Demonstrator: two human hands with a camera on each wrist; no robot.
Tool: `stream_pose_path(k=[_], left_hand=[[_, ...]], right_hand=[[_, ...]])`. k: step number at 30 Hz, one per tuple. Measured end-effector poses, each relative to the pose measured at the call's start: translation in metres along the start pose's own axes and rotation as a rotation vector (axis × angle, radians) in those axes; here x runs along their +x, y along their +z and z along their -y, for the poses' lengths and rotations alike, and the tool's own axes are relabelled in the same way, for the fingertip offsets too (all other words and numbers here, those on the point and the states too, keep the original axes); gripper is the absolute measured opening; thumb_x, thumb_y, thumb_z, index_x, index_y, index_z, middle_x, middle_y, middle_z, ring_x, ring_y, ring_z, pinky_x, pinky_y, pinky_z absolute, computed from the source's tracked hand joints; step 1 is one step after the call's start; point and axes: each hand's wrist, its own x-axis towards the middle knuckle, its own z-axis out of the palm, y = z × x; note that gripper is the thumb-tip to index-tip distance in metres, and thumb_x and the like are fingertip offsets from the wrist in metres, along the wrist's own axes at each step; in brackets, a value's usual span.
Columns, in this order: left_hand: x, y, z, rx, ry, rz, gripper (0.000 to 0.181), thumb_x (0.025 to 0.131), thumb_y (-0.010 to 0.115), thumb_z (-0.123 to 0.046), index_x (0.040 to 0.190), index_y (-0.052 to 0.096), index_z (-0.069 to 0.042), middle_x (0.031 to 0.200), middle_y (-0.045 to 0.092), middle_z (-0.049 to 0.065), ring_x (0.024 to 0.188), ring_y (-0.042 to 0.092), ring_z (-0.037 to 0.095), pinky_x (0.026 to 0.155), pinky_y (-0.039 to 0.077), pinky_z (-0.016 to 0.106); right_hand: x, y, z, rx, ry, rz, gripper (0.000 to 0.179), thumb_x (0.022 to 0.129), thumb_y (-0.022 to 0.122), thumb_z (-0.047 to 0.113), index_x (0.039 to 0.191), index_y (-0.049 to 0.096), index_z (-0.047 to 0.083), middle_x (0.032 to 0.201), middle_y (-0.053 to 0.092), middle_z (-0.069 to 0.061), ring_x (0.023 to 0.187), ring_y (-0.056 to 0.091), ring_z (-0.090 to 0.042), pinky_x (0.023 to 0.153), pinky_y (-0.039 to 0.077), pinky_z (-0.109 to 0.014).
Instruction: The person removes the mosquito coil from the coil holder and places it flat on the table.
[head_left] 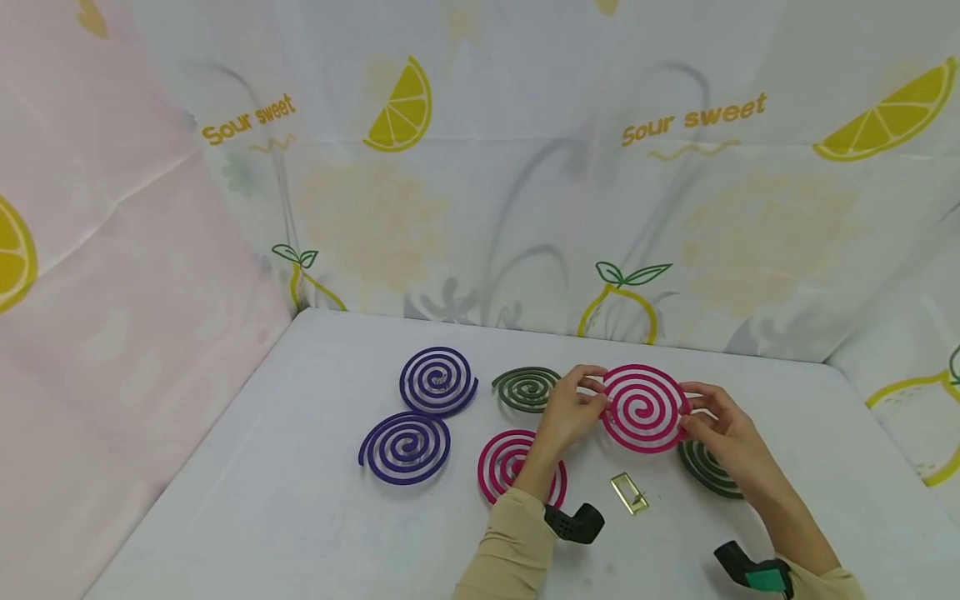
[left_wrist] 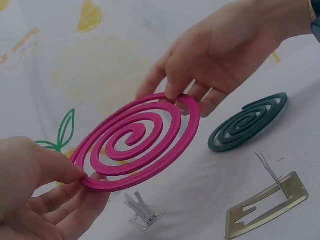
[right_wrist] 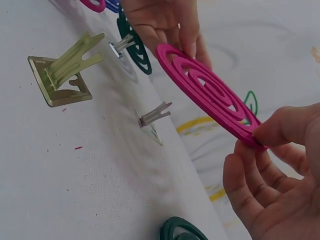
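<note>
Both hands hold a pink mosquito coil [head_left: 641,407] by its opposite edges, lifted above the table. My left hand [head_left: 572,412] pinches its left edge with thumb and fingers. Its right edge is pinched by my right hand [head_left: 723,425]. Below the coil, a small silver metal coil stand [left_wrist: 144,216] with raised prongs sits on the table. Closer to me lies a brass-coloured metal stand [right_wrist: 59,75], its prongs bent upward. A green coil [head_left: 708,468] lies partly hidden behind the right forearm.
On the left are two purple coils [head_left: 438,382], touching or nearly so. Another green coil [head_left: 527,389] is behind the left hand, and a second pink coil [head_left: 491,471] is partly covered by the left forearm. Printed cloth [head_left: 480,208] hangs along the table's back edge.
</note>
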Motion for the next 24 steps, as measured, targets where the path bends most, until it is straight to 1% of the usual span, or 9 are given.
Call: stream_pose_path(k=[6,10,14,19,22,24], left_hand=[[0.000,0.001,0.000,0.048,0.019,-0.011,0.029,0.085,0.061,-0.001,0.113,0.062,-0.009,0.093,0.066,0.008,0.073,0.064,0.006,0.061,0.052,0.018],[-0.001,0.002,-0.001,0.085,0.025,-0.027,0.028,0.084,0.062,-0.002,0.111,0.063,-0.009,0.092,0.067,0.008,0.073,0.064,0.006,0.060,0.051,0.016],[-0.002,0.005,-0.001,0.085,0.019,-0.025,0.028,0.084,0.063,-0.002,0.111,0.063,-0.010,0.092,0.067,0.007,0.072,0.063,0.006,0.061,0.051,0.017],[-0.002,0.011,0.003,0.094,0.007,-0.026,0.029,0.084,0.063,-0.003,0.112,0.063,-0.012,0.092,0.067,0.005,0.070,0.061,0.004,0.061,0.050,0.015],[-0.002,0.014,0.005,0.093,0.015,-0.030,0.029,0.084,0.063,-0.002,0.112,0.063,-0.011,0.092,0.068,0.006,0.069,0.061,0.003,0.060,0.050,0.015],[-0.003,0.015,0.005,0.087,0.010,-0.033,0.029,0.084,0.063,-0.002,0.111,0.063,-0.011,0.091,0.068,0.005,0.068,0.061,0.003,0.059,0.050,0.015]], right_hand=[[-0.001,0.000,0.000,-0.075,-0.011,-0.015,0.041,0.097,0.051,0.010,0.134,0.037,0.002,0.102,0.052,0.006,0.082,0.062,-0.003,0.072,0.054,-0.017],[-0.002,-0.001,0.000,-0.099,-0.017,-0.019,0.041,0.096,0.051,0.009,0.134,0.037,0.001,0.101,0.051,0.005,0.083,0.062,-0.004,0.072,0.054,-0.016],[-0.002,-0.003,-0.001,-0.128,-0.024,-0.034,0.040,0.096,0.051,0.009,0.133,0.038,0.002,0.101,0.051,0.005,0.083,0.061,-0.004,0.071,0.054,-0.016],[-0.003,-0.005,0.000,-0.176,0.008,-0.048,0.042,0.096,0.052,0.013,0.134,0.038,0.003,0.101,0.051,0.003,0.083,0.060,-0.002,0.070,0.054,-0.017],[-0.004,-0.006,0.000,-0.202,0.030,-0.051,0.042,0.097,0.052,0.014,0.135,0.038,0.004,0.103,0.051,-0.001,0.084,0.060,0.000,0.070,0.054,-0.017],[-0.004,-0.007,0.000,-0.220,0.034,-0.052,0.042,0.097,0.052,0.014,0.135,0.038,0.005,0.103,0.051,-0.005,0.084,0.060,0.002,0.070,0.054,-0.017]])
